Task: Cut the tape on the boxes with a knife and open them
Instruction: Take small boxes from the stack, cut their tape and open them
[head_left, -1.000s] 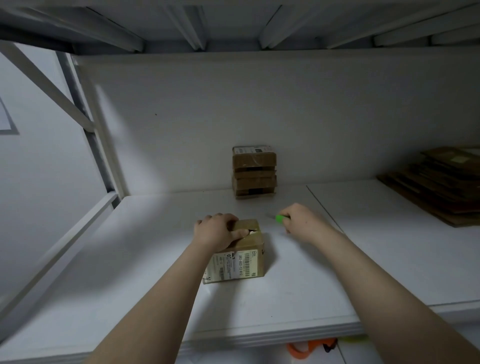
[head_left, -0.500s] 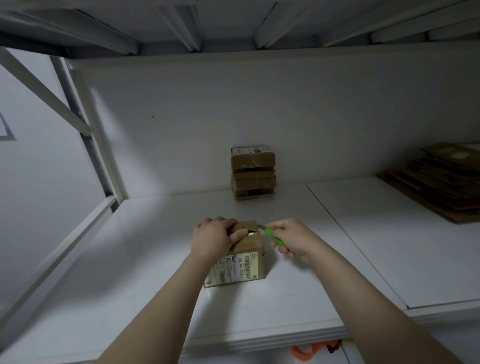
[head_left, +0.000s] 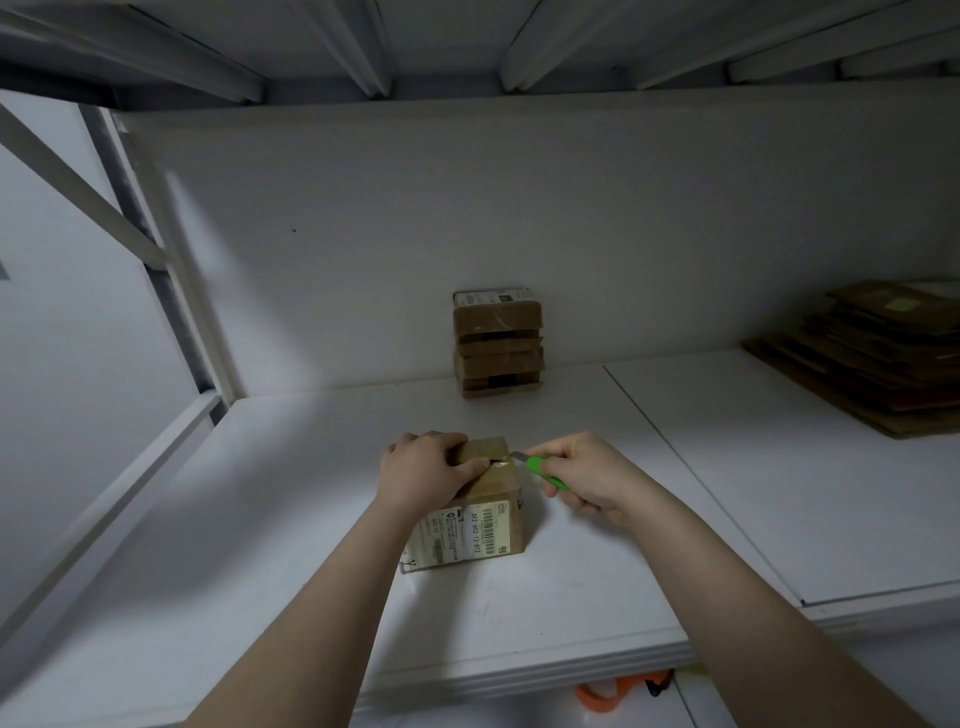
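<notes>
A small brown cardboard box (head_left: 491, 499) with a white barcode label on its near side sits on the white shelf (head_left: 291, 519). My left hand (head_left: 423, 470) grips the box's top left, thumb lying across the taped top. My right hand (head_left: 584, 475) holds a green utility knife (head_left: 543, 470), its short blade tip touching the box's upper right edge. A stack of taped brown boxes (head_left: 497, 343) stands against the back wall behind it.
Flattened cardboard sheets (head_left: 872, 353) are piled at the far right of the shelf. A shelf deck with beams hangs low overhead. A diagonal brace and upright post (head_left: 171, 291) bound the left side. An orange object (head_left: 618, 691) shows below the shelf's front edge.
My right hand has brought the green knife leftward from beside the box until the blade tip meets the box's upper right edge. My left hand has kept its grip on the box.
</notes>
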